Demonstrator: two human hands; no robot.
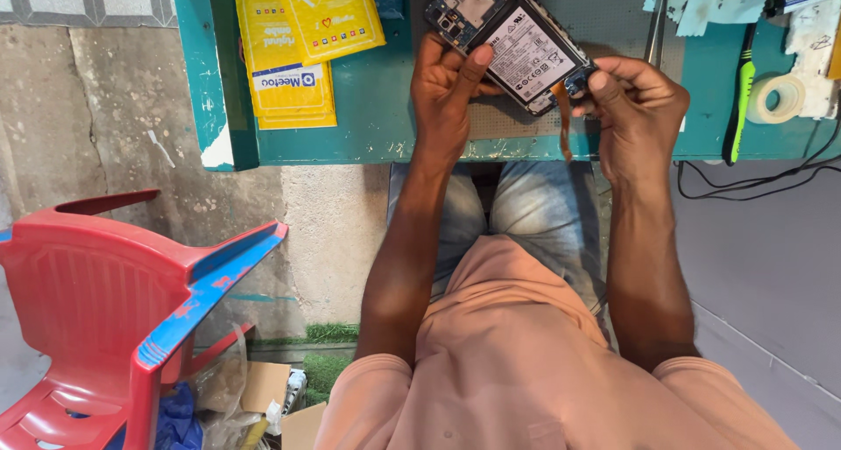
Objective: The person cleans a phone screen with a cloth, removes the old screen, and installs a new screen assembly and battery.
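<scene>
Holding an opened phone (pixel 512 40) between both hands, the person sits at a teal bench (pixel 368 108) near the top centre of the frame. The phone has its back off, so the battery with its white label and the circuit board at the upper end show. It is tilted, its upper end toward the upper left, above a grey mat (pixel 604 16) on the bench.

The left hand (pixel 444 95) grips the phone's lower left edge, thumb pressed on the battery face, fingers curled behind. The right hand (pixel 638 108) is closed narrowly at the phone's lower right corner, thumb and forefinger pinching there; an orange strip (pixel 565 121) hangs down from that corner beside the fingers. Whether the strip is held or only touched, I cannot tell.

Yellow packets (pixel 293 42) lie on the bench at upper left. At upper right are a green-handled tool (pixel 740 95), a tape roll (pixel 778 97), white paper scraps (pixel 710 3) and tweezers (pixel 657 21). Black cables (pixel 753 183) trail off the bench's right edge. A red chair (pixel 114 310) with blue-worn arms stands at lower left, cardboard and plastic bags beneath it.
</scene>
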